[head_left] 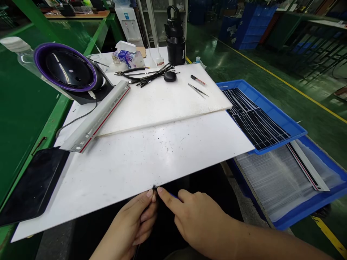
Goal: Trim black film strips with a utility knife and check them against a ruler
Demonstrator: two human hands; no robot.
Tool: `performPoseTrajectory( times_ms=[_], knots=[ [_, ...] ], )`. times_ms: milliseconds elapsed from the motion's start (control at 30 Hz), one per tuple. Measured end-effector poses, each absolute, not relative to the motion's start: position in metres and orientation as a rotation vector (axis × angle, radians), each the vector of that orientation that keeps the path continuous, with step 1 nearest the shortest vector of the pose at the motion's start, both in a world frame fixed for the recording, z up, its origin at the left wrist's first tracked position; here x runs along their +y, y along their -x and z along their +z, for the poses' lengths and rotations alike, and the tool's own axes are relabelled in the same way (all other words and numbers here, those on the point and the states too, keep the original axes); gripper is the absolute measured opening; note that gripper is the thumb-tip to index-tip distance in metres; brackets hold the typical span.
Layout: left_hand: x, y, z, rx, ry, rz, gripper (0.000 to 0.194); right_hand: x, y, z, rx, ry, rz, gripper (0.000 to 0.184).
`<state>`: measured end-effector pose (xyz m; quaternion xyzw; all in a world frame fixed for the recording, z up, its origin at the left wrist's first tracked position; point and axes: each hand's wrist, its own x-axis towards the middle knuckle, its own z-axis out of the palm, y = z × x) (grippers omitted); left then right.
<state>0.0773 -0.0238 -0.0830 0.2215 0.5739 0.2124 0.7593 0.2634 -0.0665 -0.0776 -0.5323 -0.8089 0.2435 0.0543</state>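
Observation:
At the table's front edge my left hand [139, 216] is closed, pinching a small black piece [154, 187] between thumb and fingers. A thin dark strand [136, 251] shows below that hand; whether it belongs to the same piece I cannot tell. My right hand [202, 215] is curled, its index finger stretched toward the black piece, with the fingertip right beside it. A sliver of a blue tool [174, 195] shows under that finger; the rest is hidden in the hand.
A white board [162, 104] carries tweezers [198, 90], pliers [130, 74], black strips [151, 77] and a black case [170, 76]. Left are a purple-rimmed fan [67, 68], a long white train-like model [97, 117] and a dark tablet [32, 184]. Blue trays [299, 131] stand right.

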Motion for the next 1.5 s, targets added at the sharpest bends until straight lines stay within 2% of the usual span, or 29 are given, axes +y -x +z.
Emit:
performPoseTrajectory(
  times_ms=[267, 433, 767, 1233, 1500],
  knots=[
    [-0.031, -0.065, -0.078, 1.198, -0.513, 0.400, 0.037, -0.067, -0.285, -0.078, -2.260, 1.436, 0.993, 0.065],
    [-0.036, -0.061, -0.068, 1.313, -0.628, 0.469, 0.037, -0.065, -0.296, -0.074, -2.160, 1.536, 1.030, 0.065],
    [-0.027, -0.059, -0.073, 1.122, -0.301, 0.442, 0.032, -0.076, -0.297, -0.088, -1.931, 1.467, 1.184, 0.065],
    [-0.026, -0.065, -0.080, 1.215, -0.531, 0.371, 0.039, -0.057, -0.283, -0.076, -2.305, 1.506, 0.938, 0.066],
    [-0.025, -0.069, -0.077, 1.240, -0.565, 0.340, 0.043, -0.052, -0.277, -0.071, -2.340, 1.482, 1.003, 0.061]
  ],
)
